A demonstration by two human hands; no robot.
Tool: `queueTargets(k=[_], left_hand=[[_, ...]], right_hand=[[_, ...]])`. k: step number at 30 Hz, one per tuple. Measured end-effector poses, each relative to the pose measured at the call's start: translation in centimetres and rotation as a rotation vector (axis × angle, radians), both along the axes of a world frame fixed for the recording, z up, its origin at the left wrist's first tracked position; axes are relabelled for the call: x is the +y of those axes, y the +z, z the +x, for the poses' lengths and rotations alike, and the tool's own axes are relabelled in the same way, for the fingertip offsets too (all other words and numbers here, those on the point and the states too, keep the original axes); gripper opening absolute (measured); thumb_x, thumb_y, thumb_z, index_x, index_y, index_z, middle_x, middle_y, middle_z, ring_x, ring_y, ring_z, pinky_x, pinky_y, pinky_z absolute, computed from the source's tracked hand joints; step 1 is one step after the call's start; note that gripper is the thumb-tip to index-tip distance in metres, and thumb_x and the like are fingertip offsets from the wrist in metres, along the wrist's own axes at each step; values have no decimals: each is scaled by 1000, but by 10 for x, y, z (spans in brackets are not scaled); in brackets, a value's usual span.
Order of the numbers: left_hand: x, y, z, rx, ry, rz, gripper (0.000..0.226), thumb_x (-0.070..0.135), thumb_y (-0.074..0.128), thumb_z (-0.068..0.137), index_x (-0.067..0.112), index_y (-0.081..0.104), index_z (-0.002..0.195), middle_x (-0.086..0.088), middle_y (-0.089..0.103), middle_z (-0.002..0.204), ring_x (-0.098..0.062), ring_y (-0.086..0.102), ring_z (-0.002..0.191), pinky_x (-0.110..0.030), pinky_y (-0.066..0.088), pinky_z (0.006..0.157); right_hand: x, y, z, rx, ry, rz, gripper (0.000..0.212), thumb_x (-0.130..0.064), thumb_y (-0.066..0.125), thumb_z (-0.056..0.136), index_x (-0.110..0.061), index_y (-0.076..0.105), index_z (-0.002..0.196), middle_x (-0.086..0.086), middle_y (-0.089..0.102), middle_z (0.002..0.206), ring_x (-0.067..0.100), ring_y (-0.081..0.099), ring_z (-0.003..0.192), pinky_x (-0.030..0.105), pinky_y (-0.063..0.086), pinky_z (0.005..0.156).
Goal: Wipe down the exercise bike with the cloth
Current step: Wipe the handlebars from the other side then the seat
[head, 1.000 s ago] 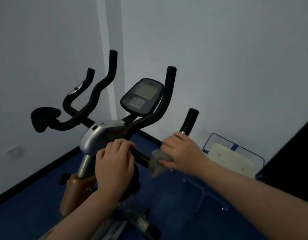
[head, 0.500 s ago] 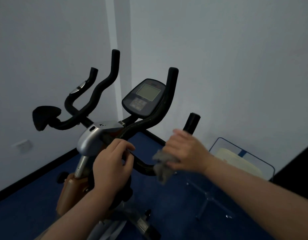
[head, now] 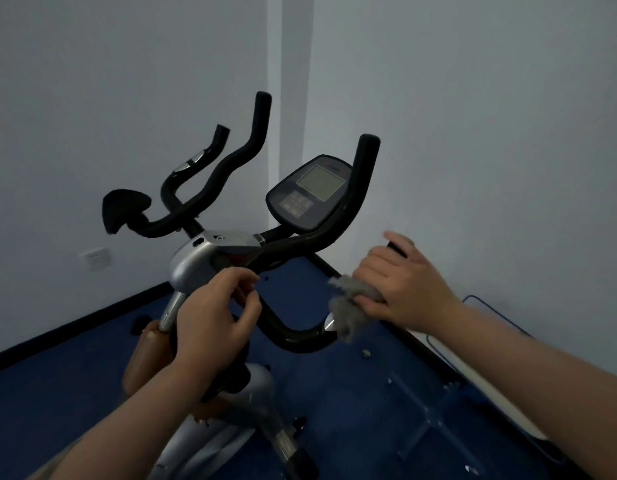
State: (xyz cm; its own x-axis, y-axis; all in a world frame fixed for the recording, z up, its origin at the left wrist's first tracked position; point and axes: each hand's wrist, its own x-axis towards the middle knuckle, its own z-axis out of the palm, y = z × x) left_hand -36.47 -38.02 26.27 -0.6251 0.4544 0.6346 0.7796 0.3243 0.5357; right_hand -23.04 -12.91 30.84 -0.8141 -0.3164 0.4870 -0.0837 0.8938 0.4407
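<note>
**Materials & finish, bike corner**

Handlebars (head: 338, 216): black, matt foam-like grip up top; lower bend at 6 o'clock of console looks glossier, smooth. Stem housing (head: 196, 261): silver, smooth, satin sheen, metal or plastic, can't tell. Post below it: bright polished metal. Console (head: 308, 192): dark smooth plastic w/ dull grey screen. Cloth (head: 350, 306): grey, fuzzy, frayed at edges, held by right hand (head: 404, 289). Floor (head: 334, 393): blue, matt. Walls: flat matt paint.
</note>
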Motion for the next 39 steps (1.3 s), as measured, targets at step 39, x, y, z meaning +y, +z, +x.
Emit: queueTargets(k=[39], left_hand=[[-14,-16,-2,-132,387,-9,10,29,49,86,26,57,92,14,52,87,-2,46,80,-21,37,61]], right_hand=[[-116,-21,-98,-800,-173,-154,40,-28,38,103,-13,30,139,21,42,130,36,53,107,39,44,73]])
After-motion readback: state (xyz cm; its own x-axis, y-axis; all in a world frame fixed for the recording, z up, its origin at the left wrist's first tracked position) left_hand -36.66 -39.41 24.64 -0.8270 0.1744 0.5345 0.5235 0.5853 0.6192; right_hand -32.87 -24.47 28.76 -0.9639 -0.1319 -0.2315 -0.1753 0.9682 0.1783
